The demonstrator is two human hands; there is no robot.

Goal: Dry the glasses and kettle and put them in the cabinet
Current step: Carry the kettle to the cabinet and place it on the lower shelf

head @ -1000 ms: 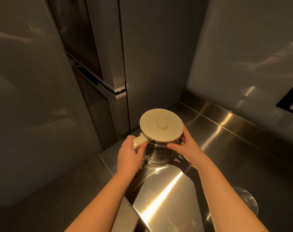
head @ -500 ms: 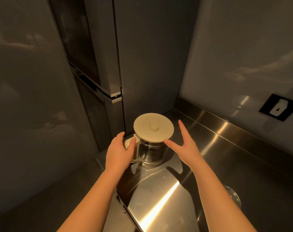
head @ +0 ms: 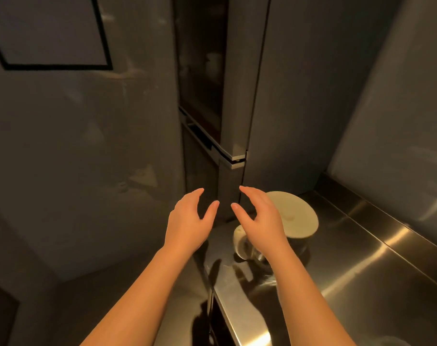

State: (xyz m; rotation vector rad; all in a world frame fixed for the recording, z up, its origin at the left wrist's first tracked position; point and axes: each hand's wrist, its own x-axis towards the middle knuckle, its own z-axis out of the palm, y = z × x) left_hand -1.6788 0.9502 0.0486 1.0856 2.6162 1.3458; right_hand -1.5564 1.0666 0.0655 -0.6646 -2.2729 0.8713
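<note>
Though hand-hidden, kettle point(head: 295, 221) beneath right hand point(head: 262, 221) (untouched)

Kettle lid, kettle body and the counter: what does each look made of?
Kettle lid: matte cream, probably plastic; no glare. Kettle body: mostly hidden behind the right hand; the visible part looks like shiny metal or glass. Counter: brushed stainless steel, judging by its streaked light reflections.

Your kettle point(head: 282, 236): cream lid point(head: 293, 216) and cream handle point(head: 238, 242), shiny silver metal body. Counter point(head: 357, 265) under it is brushed steel, streaked with warm gold glare. Cabinet point(head: 237, 108) ahead of you reads dark grey, with pale silver trim bands at mid-height. Wall panel point(head: 75, 146) on your left is plain matte grey, bearing a black rectangular outline point(head: 107, 46).
</note>
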